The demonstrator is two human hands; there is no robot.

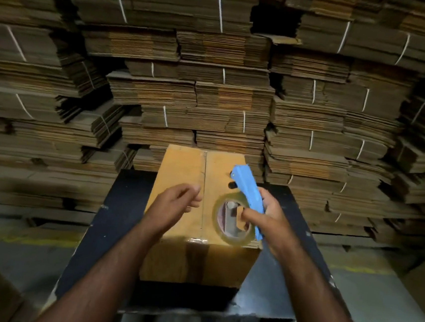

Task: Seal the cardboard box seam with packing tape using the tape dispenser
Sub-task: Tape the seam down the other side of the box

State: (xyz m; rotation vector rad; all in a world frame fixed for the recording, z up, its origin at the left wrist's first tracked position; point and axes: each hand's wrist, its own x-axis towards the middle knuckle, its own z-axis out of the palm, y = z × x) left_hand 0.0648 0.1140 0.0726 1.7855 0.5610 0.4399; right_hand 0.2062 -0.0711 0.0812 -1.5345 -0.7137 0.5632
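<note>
Now the right hand (265,218) holds the blue plastic tape dispenser (248,198); left hand (176,201), half-open and empty, hovers at nine o'clock; next, tape meets the brown cardboard box (186,174) seam.

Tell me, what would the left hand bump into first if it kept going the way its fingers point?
Probably the tape roll in the blue dispenser that the right hand holds. The left hand points right across the box, though depth is hard to judge.

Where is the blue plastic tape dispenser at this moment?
In the head view, the blue plastic tape dispenser is in the right hand, above the right half of the brown cardboard box, right of its centre seam.
</note>
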